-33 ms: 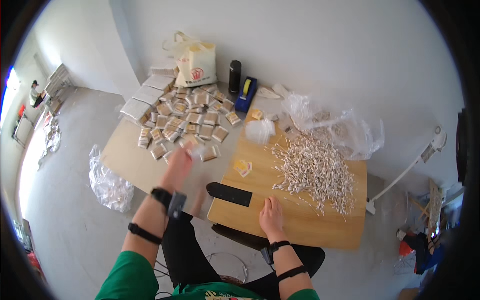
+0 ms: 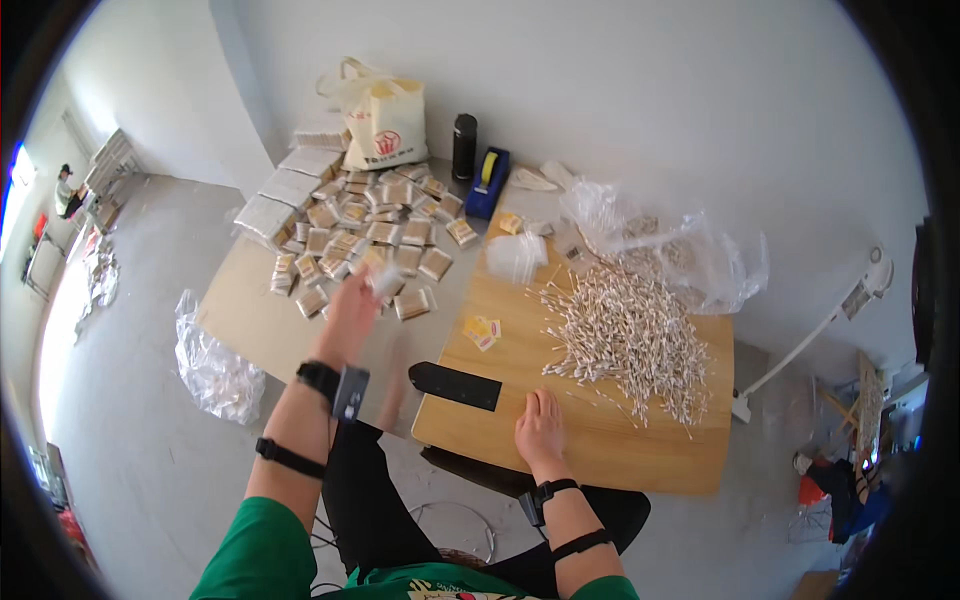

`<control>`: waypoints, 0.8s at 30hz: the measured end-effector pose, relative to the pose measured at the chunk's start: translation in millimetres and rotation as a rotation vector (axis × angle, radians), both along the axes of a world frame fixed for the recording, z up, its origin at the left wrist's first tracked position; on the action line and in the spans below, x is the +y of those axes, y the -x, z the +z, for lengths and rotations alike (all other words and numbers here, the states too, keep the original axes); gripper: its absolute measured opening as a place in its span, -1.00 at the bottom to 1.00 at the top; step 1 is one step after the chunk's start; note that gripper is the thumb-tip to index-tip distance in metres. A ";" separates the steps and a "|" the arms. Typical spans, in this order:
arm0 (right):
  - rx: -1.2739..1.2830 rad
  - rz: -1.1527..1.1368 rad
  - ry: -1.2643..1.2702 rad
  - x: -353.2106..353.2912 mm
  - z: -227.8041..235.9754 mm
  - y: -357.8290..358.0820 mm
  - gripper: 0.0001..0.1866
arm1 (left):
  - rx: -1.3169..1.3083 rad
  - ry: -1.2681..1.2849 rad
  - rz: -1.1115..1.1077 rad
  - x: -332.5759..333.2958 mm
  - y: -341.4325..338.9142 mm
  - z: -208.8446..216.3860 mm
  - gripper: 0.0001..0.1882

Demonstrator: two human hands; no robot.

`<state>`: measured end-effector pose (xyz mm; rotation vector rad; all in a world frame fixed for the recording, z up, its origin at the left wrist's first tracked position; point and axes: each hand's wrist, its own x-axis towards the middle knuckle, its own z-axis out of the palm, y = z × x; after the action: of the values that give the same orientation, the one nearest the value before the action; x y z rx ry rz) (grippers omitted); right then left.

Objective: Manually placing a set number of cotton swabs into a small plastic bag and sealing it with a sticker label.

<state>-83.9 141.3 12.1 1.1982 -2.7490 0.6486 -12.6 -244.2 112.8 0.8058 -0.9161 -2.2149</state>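
My left hand [image 2: 352,308] reaches over the near edge of a heap of small cotton swab packets [image 2: 385,233]. Its fingers close on a small whitish, clear-wrapped packet [image 2: 386,281], blurred by motion; it looks like one of the same kind. On the wooden board [image 2: 600,455], my right hand [image 2: 540,425] lies with its fingers stretched out and nothing in them. Beyond it spreads a pile of loose cotton swabs [image 2: 635,340]. A black flat strip [image 2: 455,386] and yellow-white cards [image 2: 482,332] lie to its left.
Behind the packets stand a cream bag [image 2: 388,125], a black bottle [image 2: 464,147] and a blue tape dispenser [image 2: 488,183]. White stacks [image 2: 268,217] line the far left. Clear plastic bags [image 2: 720,265] sit behind the swabs; a white lamp arm [image 2: 810,340] rises at right.
My left hand has moved very slightly farther over the packets, and the whole view has shifted a little. My right hand stays on the board.
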 end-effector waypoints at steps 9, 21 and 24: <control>0.012 0.005 0.041 -7.6 6.5 3.7 -0.58 | -0.523 1.273 -0.592 71.0 142.3 -76.9 -0.46; -0.010 0.011 0.032 -2.8 4.5 6.3 -0.56 | -0.894 1.740 -0.700 99.0 169.8 -113.2 -0.40; -0.018 0.021 0.039 -6.8 8.6 6.3 -0.56 | -0.622 1.588 -0.458 83.9 159.5 -98.0 -0.47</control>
<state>-90.2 134.5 20.7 1.2205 -2.7287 0.7157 -172.1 -160.4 14.7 0.4082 -2.7206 -0.7736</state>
